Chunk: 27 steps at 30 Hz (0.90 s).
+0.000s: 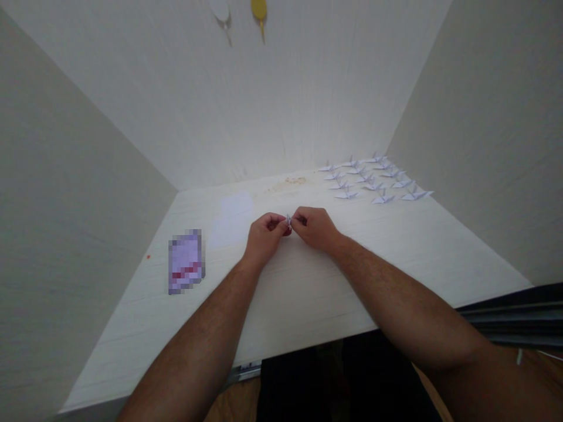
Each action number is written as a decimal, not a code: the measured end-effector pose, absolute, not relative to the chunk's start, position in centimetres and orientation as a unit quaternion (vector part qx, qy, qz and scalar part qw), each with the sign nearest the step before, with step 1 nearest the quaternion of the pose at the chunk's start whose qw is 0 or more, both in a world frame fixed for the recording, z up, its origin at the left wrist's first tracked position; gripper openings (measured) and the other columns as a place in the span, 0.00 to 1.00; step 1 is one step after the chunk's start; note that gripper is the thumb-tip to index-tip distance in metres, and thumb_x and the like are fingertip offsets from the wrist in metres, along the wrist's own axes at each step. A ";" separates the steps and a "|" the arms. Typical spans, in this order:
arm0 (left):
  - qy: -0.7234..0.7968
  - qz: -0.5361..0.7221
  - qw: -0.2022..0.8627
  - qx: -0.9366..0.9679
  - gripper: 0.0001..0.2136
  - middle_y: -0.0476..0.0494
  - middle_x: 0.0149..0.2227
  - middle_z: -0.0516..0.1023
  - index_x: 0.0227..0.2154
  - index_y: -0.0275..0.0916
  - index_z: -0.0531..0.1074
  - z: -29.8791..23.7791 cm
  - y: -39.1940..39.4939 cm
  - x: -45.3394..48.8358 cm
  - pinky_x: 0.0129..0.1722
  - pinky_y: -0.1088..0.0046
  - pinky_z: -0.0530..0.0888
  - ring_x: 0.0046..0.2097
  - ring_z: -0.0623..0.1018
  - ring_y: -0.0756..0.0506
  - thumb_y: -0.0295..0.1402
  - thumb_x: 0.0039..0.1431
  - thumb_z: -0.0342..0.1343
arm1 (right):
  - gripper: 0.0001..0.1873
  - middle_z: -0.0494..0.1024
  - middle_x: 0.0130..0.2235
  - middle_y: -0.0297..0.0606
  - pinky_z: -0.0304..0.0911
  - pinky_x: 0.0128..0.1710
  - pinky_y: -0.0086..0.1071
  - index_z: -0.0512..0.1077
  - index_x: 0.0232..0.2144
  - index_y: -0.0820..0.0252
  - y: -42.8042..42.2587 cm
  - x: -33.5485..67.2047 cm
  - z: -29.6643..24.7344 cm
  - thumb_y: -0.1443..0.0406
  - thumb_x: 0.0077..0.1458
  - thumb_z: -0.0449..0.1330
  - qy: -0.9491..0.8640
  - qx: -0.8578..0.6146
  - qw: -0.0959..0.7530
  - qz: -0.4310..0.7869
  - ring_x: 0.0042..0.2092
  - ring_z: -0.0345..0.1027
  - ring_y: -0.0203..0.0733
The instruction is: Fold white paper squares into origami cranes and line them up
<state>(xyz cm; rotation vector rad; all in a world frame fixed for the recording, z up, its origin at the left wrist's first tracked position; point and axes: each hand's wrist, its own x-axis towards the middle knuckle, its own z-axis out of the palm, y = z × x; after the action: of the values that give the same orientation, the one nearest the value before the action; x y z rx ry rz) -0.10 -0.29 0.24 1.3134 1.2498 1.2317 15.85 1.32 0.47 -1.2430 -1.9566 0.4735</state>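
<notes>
Between my fingertips, over the middle of the table, is a small folded white paper (pixel 289 220), mostly covered by the fingers. My left hand (pixel 267 234) pinches it from the left, thumb and fingers closed. From the right, my right hand (pixel 317 225) pinches the same paper, its other fingers curled in. How far the folding goes cannot be made out at this size. Several white paper cranes (pixel 382 198) stand in rows at the back right of the table, beyond my right hand.
White paper sheets (pixel 231 225) lie left of my hands. A blurred-out purple item (pixel 185 261) lies farther left, near a small orange speck (pixel 148 257). Walls enclose the pale table (pixel 308 310) at the back and sides. Two hooks, one yellow (pixel 259 10), hang on the back wall.
</notes>
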 end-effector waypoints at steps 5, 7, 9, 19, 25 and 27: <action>0.485 0.510 0.504 0.501 0.07 0.45 0.27 0.79 0.27 0.35 0.74 0.1 0.0 -0.3 0.36 0.69 0.76 0.30 0.79 0.47 0.34 0.47 0.64 | 0.10 0.72 0.23 0.32 0.52 0.28 0.28 0.71 0.24 0.61 2.0 16.3 0.6 0.64 0.55 0.56 -0.751 -0.451 0.381 0.298 0.26 0.60 0.32; 0.438 0.523 0.571 0.456 0.07 0.47 0.26 0.78 0.25 0.36 0.72 0.4 0.0 -0.6 0.35 0.68 0.76 0.28 0.78 0.48 0.32 0.46 0.63 | 0.09 0.68 0.19 0.28 0.51 0.25 0.27 0.69 0.25 0.61 2.1 16.6 0.7 0.63 0.55 0.56 -0.708 -0.431 0.381 0.409 0.22 0.58 0.31; 0.393 0.519 0.628 0.428 0.07 0.47 0.24 0.77 0.24 0.36 0.70 0.7 -0.1 -0.9 0.32 0.69 0.75 0.26 0.78 0.48 0.31 0.46 0.62 | 0.09 0.66 0.16 0.26 0.50 0.21 0.26 0.68 0.25 0.60 2.2 16.9 0.9 0.61 0.54 0.57 -0.659 -0.398 0.385 0.508 0.19 0.56 0.30; 0.300 0.493 0.714 0.397 0.08 0.44 0.25 0.78 0.26 0.34 0.73 1.4 -0.7 -1.5 0.33 0.72 0.75 0.27 0.78 0.49 0.31 0.46 0.66 | 0.22 0.70 0.19 0.27 0.57 0.18 0.24 0.67 0.23 0.61 1.5 16.8 1.4 0.51 0.44 0.71 -0.526 -0.239 0.384 0.720 0.18 0.64 0.30; 0.283 0.454 0.736 0.414 0.11 0.44 0.26 0.77 0.27 0.36 0.74 1.4 -1.1 -1.7 0.40 0.60 0.76 0.29 0.77 0.46 0.36 0.44 0.68 | 0.23 0.74 0.19 0.29 0.64 0.20 0.25 0.68 0.23 0.62 1.2 17.0 1.4 0.52 0.42 0.72 -0.518 -0.195 0.359 0.752 0.19 0.68 0.32; 0.282 0.442 0.736 0.428 0.13 0.44 0.27 0.76 0.27 0.37 0.73 1.3 -1.2 -1.7 0.41 0.57 0.75 0.31 0.77 0.44 0.39 0.43 0.69 | 0.24 0.74 0.19 0.28 0.65 0.21 0.26 0.68 0.23 0.62 1.1 17.1 1.3 0.51 0.41 0.72 -0.523 -0.186 0.343 0.758 0.19 0.69 0.33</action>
<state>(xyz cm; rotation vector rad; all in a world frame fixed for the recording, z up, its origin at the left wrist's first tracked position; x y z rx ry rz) -1.68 -1.22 1.34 0.9392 0.6199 0.9715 17.09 1.06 1.35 -0.4824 -1.3590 1.9689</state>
